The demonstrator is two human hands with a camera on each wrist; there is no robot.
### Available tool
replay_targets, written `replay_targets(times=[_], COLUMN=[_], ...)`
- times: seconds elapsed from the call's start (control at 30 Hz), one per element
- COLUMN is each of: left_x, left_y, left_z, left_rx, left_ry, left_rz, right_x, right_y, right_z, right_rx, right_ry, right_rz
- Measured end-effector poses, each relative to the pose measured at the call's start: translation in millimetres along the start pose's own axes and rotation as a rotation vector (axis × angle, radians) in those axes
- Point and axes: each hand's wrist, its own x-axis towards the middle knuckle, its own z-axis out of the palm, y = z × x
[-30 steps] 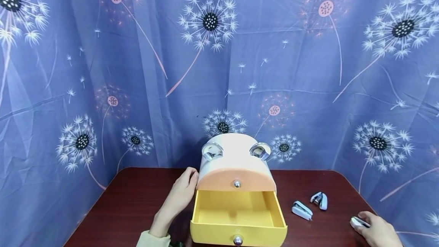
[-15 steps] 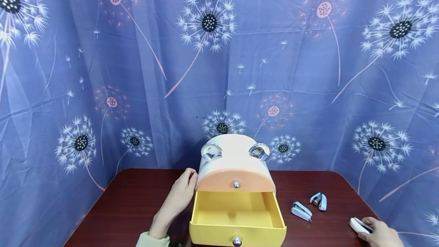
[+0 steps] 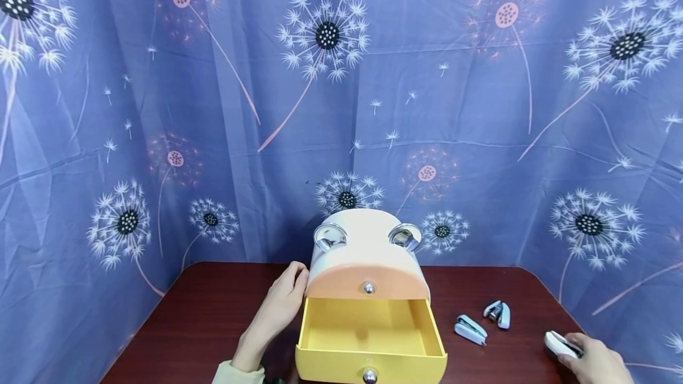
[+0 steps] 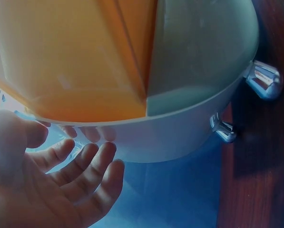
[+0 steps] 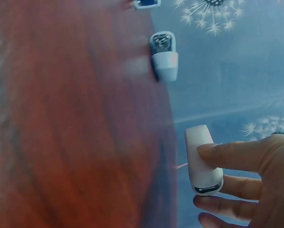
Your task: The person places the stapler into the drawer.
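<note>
A white storage box with a peach front [image 3: 368, 280] and silver knobs stands mid-table, its yellow lower drawer [image 3: 370, 363] pulled out. Nothing lies in the visible part of that drawer. My left hand [image 3: 283, 298] rests against the box's left side; in the left wrist view its loosely bent fingers [image 4: 96, 164] are at the box's wall. On the right, my right hand [image 3: 594, 360] pinches a small white stapler [image 5: 201, 161] between thumb and fingers. Whether the stapler touches the table cannot be told.
Two small pale-blue staplers lie between box and right hand: one near stapler [image 3: 470, 329] and one far, spread-open stapler [image 3: 498, 314]. The dark red table [image 3: 224, 307] ends at a blue dandelion curtain [image 3: 256, 194] behind and at both sides.
The white stapler has turned slightly in my right hand, showing more of its white top, and the hand has shifted a little. My left hand and the box stay put.
</note>
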Motion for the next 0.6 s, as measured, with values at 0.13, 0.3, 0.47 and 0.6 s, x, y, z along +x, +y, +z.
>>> replay_targets(times=[0.13,0.3,0.47,0.6], left_x=[1.2,1.2,0.6,0.1], left_y=[0.3,0.9,1.4,2.0], left_z=[0.4,0.6,-0.5,-2.0], left_rx=[0.001,0.002,-0.007,-0.020], left_ry=[0.000,-0.002,-0.018,-0.018], left_rz=[0.003,-0.002,-0.014,-0.024], right_x=[-0.2,-4.7,-10.0,-11.5], right_y=[-10,-26,-50,-72], right_z=[-9,-20,-31,-41], right_rx=[-0.008,-0.011,0.002,-0.006], right_ry=[0.058,0.174,0.290,0.327], right_rz=[-0.028,-0.082,-0.157,-0.188])
